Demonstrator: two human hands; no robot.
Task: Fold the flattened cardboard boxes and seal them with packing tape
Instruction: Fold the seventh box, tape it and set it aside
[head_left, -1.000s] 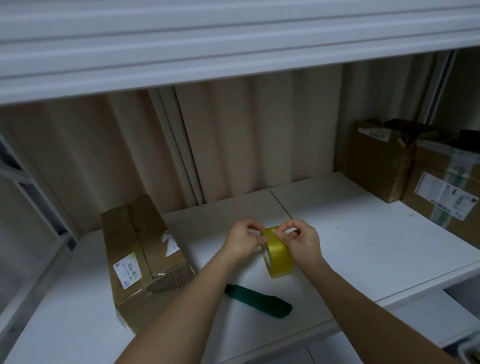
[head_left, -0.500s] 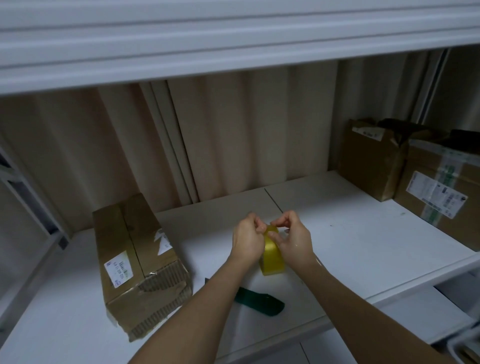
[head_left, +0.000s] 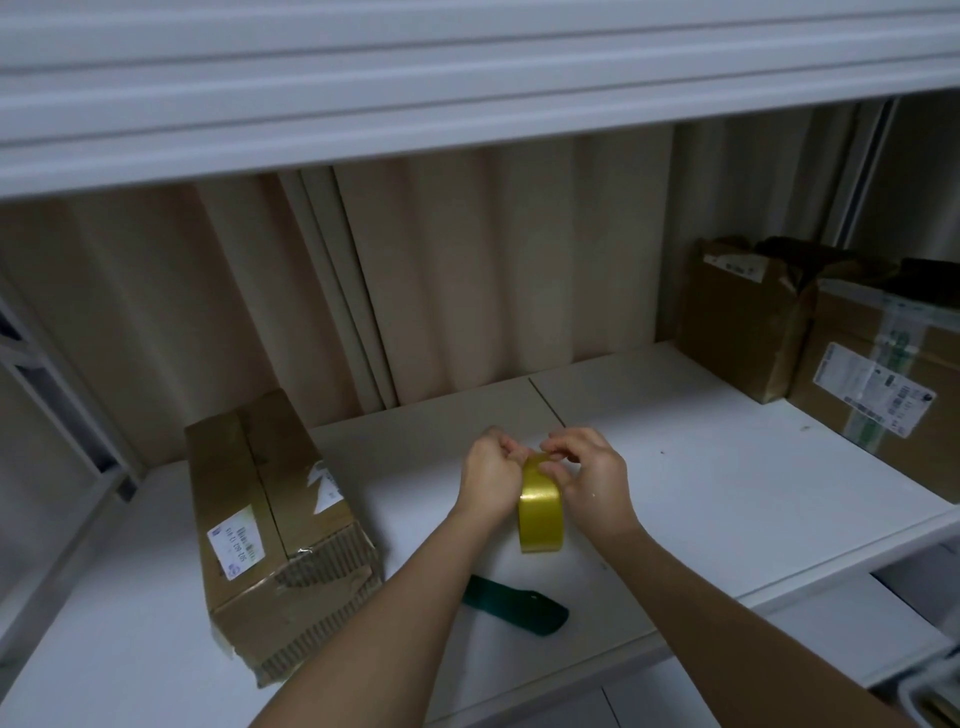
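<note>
A yellow roll of packing tape (head_left: 540, 512) stands on edge above the white shelf (head_left: 701, 467), held between both hands. My left hand (head_left: 488, 475) grips its left side with curled fingers. My right hand (head_left: 584, 475) curls over the right side, its fingertips pinching at the top rim of the roll. A closed brown cardboard box (head_left: 270, 525) with a white label lies to the left on the shelf, its near end torn and showing corrugation.
A dark green cutter (head_left: 519, 610) lies on the shelf just below the tape, near the front edge. Two taped cardboard boxes (head_left: 748, 322) (head_left: 883, 384) stand at the right back. An upper shelf hangs overhead; a metal upright stands at the far left.
Both hands have closed in on the top of the roll and turned it more edge-on. The view has shifted slightly; the boxes and cutter stayed put.
</note>
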